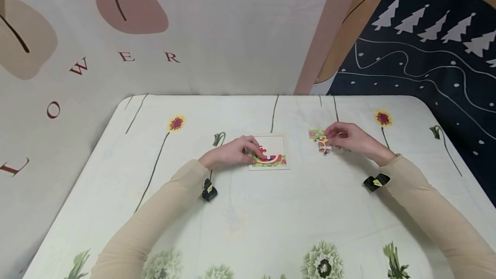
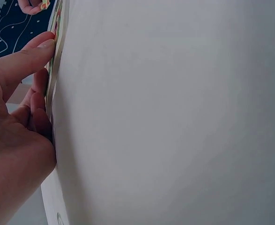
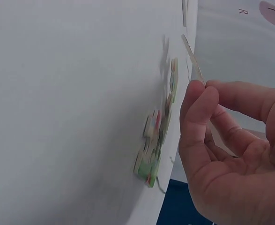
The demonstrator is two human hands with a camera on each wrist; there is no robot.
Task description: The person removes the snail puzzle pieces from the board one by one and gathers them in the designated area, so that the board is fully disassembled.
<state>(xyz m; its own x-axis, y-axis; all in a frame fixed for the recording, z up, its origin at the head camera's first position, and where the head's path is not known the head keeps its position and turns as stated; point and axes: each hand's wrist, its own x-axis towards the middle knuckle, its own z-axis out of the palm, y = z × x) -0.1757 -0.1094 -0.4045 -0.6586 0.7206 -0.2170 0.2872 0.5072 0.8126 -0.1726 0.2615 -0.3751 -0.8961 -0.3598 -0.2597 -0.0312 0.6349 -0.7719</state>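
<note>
A shallow jigsaw board (image 1: 271, 169) with a pale frame lies flat on the table. Its lower part is filled with green, red and white puzzle pieces (image 1: 277, 159), while bare backing shows above. My left hand (image 1: 236, 150) rests at the board's left side, its fingertips touching the pieces there. In the right wrist view, my right hand (image 3: 235, 126) pinches a thin puzzle piece (image 3: 193, 58) edge-on between thumb and fingertips, raised off the table. From the head view, this right hand (image 1: 348, 139) is to the right of the board, over loose pieces.
Loose puzzle pieces (image 3: 149, 166) lie in a cluster below the right hand, partly hidden by it in the head view; a green one (image 1: 315, 134) shows. The white flower-print cloth (image 1: 240, 210) covers the table, with printed fabric walls (image 1: 240, 33) behind.
</note>
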